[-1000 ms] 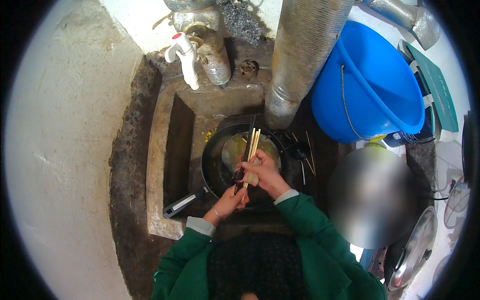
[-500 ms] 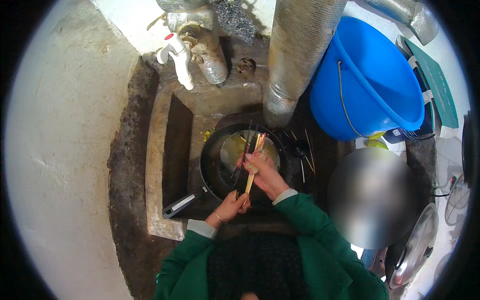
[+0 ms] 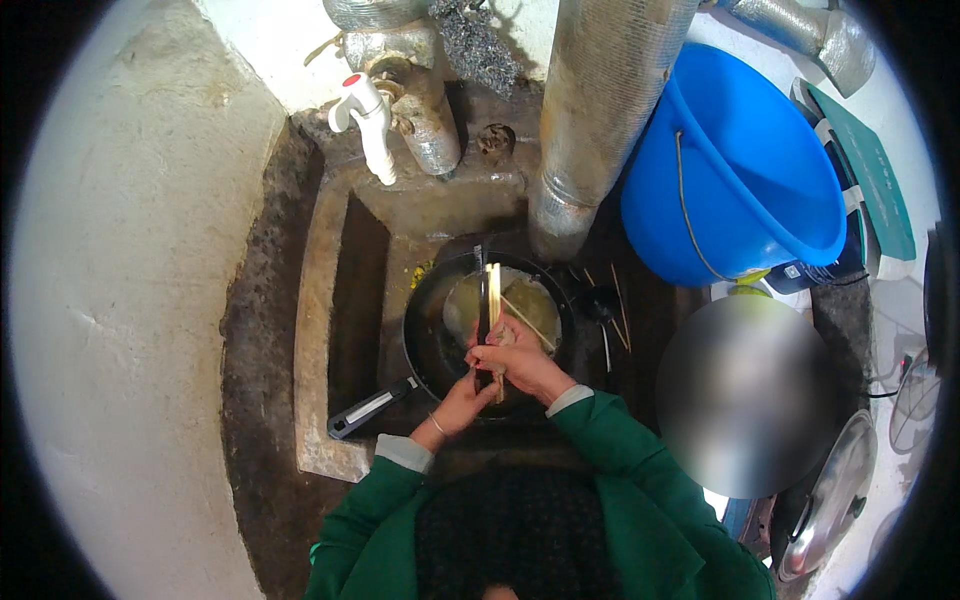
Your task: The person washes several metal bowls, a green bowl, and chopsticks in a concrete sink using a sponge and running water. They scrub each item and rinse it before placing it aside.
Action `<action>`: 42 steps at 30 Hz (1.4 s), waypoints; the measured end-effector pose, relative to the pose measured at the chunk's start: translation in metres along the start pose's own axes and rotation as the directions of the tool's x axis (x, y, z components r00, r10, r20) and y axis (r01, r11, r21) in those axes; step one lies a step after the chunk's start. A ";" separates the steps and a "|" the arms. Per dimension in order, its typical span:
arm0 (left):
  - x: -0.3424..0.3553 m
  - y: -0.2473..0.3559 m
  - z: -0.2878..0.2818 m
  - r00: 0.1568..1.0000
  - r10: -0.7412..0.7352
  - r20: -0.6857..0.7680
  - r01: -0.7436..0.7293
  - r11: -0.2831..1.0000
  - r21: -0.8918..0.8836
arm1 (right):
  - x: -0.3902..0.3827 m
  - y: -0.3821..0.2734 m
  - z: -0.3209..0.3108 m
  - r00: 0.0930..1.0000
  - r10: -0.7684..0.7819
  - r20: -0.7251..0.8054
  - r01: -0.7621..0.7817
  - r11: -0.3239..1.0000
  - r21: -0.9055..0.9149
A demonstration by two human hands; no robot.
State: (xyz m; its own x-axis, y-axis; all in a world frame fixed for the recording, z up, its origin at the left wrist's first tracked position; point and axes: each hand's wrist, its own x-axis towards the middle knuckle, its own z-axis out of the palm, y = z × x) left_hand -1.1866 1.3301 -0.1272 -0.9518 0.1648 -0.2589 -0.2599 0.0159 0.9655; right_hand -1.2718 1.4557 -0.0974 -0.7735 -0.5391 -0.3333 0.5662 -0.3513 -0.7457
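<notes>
A bundle of chopsticks (image 3: 494,290), some pale wood and some dark, stands out from between my hands over a black frying pan (image 3: 409,335). My left hand (image 3: 460,405) is closed round the near ends. Closed round their middle, my right hand (image 3: 528,365) also has a pale, crumpled bit, perhaps a cloth, against the sticks. In the pan are cloudy liquid and a pale round shape I cannot make out fully. One loose chopstick (image 3: 530,323) slants across it beyond my right hand. The pan's handle points to the near left.
The pan sits in a stone sink (image 3: 312,330) under a white tap (image 3: 372,130). A foil-wrapped pipe (image 3: 612,110) rises behind. Right of the pan lie a black ladle (image 3: 597,302) and thin sticks. Farther right are a blue bucket (image 3: 740,170), a blurred round area and a metal lid (image 3: 830,500).
The bundle has turned more upright, its sticks now closer together. My right hand has slid down toward my left. A loose chopstick now shows plainly across the pan.
</notes>
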 end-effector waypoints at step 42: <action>-0.036 -0.002 -0.056 0.807 -0.387 0.447 0.302 0.919 0.252 | -0.003 -0.015 -0.153 0.835 -0.550 -0.013 -0.045 -0.045 -0.998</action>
State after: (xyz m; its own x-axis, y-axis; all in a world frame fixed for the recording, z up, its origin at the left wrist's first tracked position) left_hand -1.1604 1.2693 -0.1214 -0.5942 0.5672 -0.5703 -0.4848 0.3132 0.8166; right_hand -1.3213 1.5798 -0.1737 -0.9610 -0.2468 0.1247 -0.2748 0.8038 -0.5276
